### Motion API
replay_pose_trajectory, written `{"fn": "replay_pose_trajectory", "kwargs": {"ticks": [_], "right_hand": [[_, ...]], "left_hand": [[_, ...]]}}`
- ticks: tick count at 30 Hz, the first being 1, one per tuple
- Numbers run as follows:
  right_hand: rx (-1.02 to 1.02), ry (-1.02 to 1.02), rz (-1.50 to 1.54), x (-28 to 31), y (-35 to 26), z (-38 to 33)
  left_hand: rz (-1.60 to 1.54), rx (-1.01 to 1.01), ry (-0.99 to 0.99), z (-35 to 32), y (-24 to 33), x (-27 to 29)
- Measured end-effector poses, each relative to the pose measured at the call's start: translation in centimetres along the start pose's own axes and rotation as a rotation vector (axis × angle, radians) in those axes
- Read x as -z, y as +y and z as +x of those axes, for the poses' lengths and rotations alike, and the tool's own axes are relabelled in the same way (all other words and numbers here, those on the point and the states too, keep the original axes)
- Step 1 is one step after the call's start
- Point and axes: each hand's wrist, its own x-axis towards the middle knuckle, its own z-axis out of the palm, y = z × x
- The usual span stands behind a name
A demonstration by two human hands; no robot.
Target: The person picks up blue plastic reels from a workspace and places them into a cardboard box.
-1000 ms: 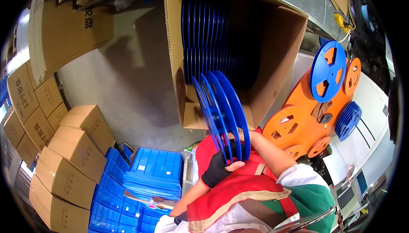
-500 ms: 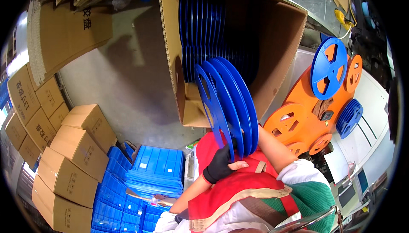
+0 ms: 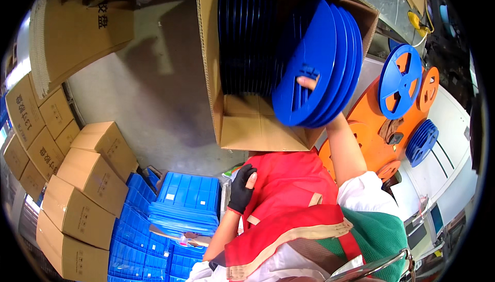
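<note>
- Right hand [image 3: 308, 83] clamps the blue reels [image 3: 322, 50], thumb poking through one.
- They lean at the carton [image 3: 260, 131]'s right side.
- Left hand [image 3: 240, 191]'s by the red apron [image 3: 286, 181], fingers curled; touching or not, I can't tell.

Hands [image 3: 241, 191] parted, blue reels [image 3: 332, 68] farther over carton [image 3: 260, 133]

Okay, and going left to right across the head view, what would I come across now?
Closed cardboard cartons, blue plastic stack, gloved left hand, blue reels held in the right hand, upright spoked blue reel, small orange wheel.
</note>
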Motion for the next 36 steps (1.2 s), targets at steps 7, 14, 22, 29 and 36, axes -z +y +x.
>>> {"fn": "replay_pose_trajectory", "kwargs": {"ticks": [7, 14, 22, 29, 36], "right_hand": [[-0.009, -0.049, 0.011, -0.8, 0.1, 5.5], [-0.023, -0.062, 0.015, -0.8, 0.2, 6.6], [-0.030, -0.068, 0.015, 0.2, 0.1, 6.1], [-0.073, -0.098, -0.019, 0.8, 0.2, 7.2], [-0.094, -0.104, -0.022, 1.4, 0.2, 7.3]], "left_hand": [[0.116, 0.024, 0.066, 0.3, -7.3, 2.8], [-0.058, 0.146, 0.130, 0.0, -6.2, 3.0], [-0.049, 0.129, 0.090, 0.0, -6.7, 3.2], [-0.047, 0.094, 0.114, 0.1, -7.7, 3.0], [-0.087, 0.152, 0.129, -0.5, -7.5, 2.7]]}}
